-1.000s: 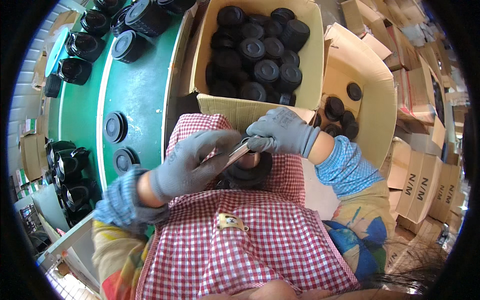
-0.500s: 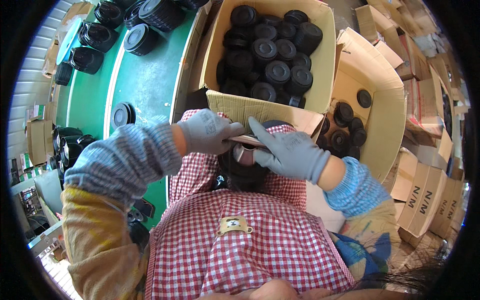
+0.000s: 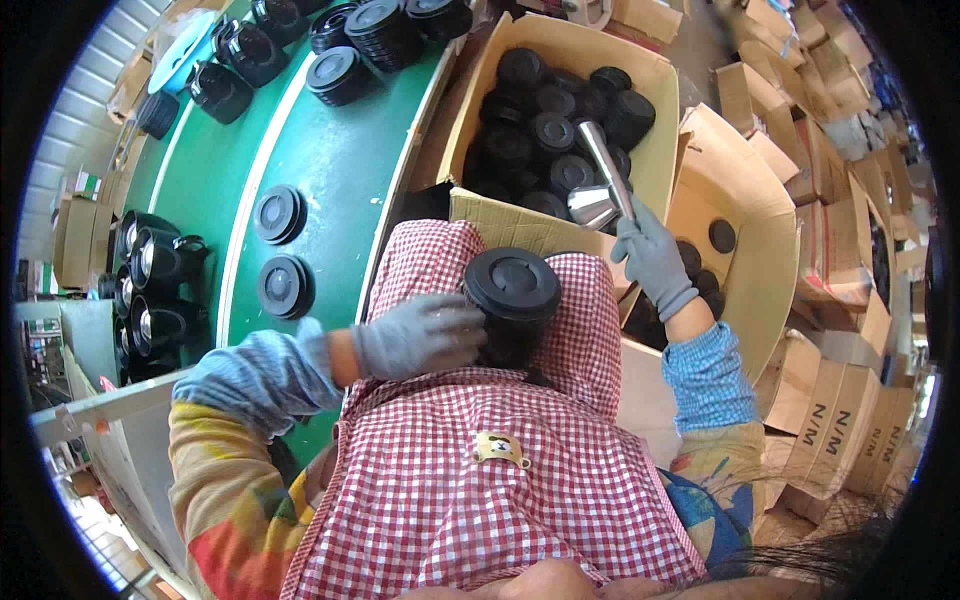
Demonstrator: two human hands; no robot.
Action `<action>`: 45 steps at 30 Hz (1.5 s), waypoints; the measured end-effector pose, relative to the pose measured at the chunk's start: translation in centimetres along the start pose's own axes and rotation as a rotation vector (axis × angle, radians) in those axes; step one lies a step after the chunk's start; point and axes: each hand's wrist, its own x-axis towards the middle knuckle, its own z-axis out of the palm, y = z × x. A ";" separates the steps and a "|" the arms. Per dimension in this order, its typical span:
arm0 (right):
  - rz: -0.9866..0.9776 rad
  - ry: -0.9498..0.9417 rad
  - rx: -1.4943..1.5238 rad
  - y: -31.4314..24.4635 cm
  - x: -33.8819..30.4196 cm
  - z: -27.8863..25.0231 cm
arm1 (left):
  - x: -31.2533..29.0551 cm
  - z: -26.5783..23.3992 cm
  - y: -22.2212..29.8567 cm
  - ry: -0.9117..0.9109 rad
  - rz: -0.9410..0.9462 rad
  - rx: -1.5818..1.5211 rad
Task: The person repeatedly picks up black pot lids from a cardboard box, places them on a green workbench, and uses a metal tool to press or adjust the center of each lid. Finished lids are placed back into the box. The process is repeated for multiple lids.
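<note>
A black, round container with a ridged disc lid (image 3: 512,284) stands upright between my knees, on the red checked apron. My left hand (image 3: 425,337), in a grey glove and slightly blurred, is at its left side with the fingers stretched out; whether they touch it I cannot tell. Raised to the right, my gloved right hand (image 3: 652,257) is closed around a silver T-shaped metal tool (image 3: 606,172), a long bar with a cone-shaped cup joined to its side. The tool is in front of a cardboard box (image 3: 515,222) filled with black round lids (image 3: 553,131).
On the left runs a green work table (image 3: 335,190) with two black discs (image 3: 279,214), stacked lids (image 3: 384,35) and black pots (image 3: 160,265). A second cardboard box (image 3: 765,215) with a few black lids stands at right. Cartons (image 3: 835,415) are piled beyond it.
My left hand has let go of the metal tool and moved down beside the container. My right hand has lifted the tool up and right, uncovering the container's top. The whole view has shifted.
</note>
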 end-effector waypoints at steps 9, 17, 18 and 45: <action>0.046 -0.036 0.009 0.2 3.2 5.9 | -2.1 -0.6 0.5 -0.207 -0.330 -0.014; -0.204 -0.200 -0.552 -1.6 13.7 19.4 | -16.2 -5.7 -5.6 1.117 -1.134 -0.985; -0.262 -0.224 -0.659 -3.1 13.6 22.2 | -18.6 -5.7 -7.5 1.417 -1.094 -1.207; -0.013 -0.047 -0.084 4.2 6.2 13.0 | -36.9 -12.7 -13.4 0.550 -1.783 1.085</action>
